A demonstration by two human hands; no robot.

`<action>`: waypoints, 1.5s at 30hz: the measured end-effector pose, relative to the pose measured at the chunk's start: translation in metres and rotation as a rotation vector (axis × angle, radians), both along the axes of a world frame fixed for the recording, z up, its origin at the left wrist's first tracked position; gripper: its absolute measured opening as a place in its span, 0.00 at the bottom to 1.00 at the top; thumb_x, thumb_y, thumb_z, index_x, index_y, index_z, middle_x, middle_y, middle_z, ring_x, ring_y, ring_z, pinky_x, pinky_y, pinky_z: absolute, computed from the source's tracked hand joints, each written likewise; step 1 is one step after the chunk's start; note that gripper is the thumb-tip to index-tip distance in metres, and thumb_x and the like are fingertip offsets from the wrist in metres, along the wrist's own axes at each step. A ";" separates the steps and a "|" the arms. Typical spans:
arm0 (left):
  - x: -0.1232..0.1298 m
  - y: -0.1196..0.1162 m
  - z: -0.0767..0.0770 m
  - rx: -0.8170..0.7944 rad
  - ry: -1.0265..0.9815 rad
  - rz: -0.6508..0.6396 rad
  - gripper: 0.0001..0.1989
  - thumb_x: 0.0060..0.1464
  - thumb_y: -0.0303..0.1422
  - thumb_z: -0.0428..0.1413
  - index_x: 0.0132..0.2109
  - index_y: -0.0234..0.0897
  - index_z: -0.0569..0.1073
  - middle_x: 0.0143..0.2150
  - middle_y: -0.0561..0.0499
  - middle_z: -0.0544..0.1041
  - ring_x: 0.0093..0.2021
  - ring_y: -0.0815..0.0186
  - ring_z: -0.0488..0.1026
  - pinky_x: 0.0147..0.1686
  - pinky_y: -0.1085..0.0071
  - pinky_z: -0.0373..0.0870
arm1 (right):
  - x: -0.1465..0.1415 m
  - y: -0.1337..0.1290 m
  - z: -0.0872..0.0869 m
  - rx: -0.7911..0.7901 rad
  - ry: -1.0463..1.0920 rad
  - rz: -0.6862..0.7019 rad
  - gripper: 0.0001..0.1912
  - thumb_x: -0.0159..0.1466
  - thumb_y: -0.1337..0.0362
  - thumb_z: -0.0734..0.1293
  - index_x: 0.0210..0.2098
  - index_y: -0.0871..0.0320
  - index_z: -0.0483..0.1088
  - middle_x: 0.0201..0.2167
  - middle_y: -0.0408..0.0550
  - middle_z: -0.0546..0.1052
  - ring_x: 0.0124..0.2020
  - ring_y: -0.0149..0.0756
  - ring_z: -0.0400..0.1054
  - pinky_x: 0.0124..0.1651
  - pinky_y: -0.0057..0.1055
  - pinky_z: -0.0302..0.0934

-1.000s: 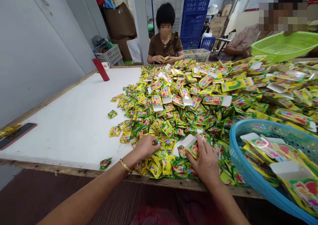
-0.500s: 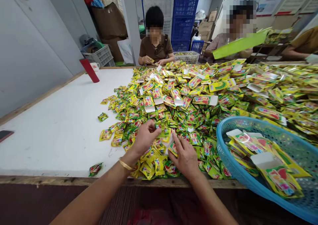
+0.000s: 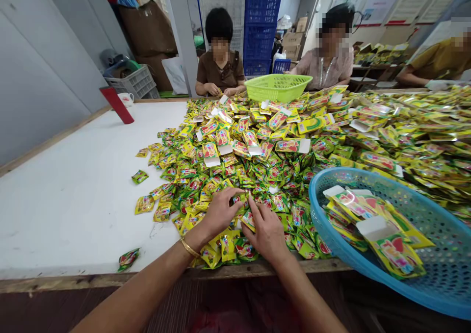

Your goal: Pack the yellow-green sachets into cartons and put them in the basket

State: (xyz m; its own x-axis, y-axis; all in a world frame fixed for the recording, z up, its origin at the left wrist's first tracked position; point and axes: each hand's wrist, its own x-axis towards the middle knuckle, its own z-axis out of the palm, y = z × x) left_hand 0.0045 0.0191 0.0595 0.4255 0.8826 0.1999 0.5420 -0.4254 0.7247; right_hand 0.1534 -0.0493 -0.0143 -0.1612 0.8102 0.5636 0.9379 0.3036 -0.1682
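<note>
My left hand (image 3: 222,211) is closed at the near side of the heap, thumb and fingertips pinching a small green-and-yellow sachet (image 3: 241,198). Close beside it, my right hand (image 3: 268,231) grips a small printed packet with a white flap (image 3: 248,220), mostly covered by the fingers. The fingertips of both hands nearly meet. Around and under them lies a heap of small sachets (image 3: 228,244), yellow and green. Larger flat packets with white open flaps (image 3: 211,154) rest on top of the heap farther back.
A blue oval basket (image 3: 316,195) with several filled packets stands at the right edge. A red upright box (image 3: 117,105) is on the white tabletop (image 3: 81,195). Across the table, one person (image 3: 221,70) handles packets; another person (image 3: 326,65) is near a green basket (image 3: 278,89).
My left fingers have moved closer to my right hand, with the sachet between them. The co-worker's green basket has come down onto the far side of the heap. The view has shifted slightly right.
</note>
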 end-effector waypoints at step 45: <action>0.019 -0.006 -0.008 -0.287 -0.107 -0.118 0.06 0.44 0.21 0.47 0.30 0.37 0.64 0.23 0.57 0.66 0.25 0.70 0.65 0.29 0.75 0.62 | 0.004 0.002 0.002 0.164 -0.037 0.040 0.36 0.64 0.57 0.58 0.65 0.68 0.41 0.46 0.61 0.71 0.43 0.43 0.66 0.41 0.39 0.64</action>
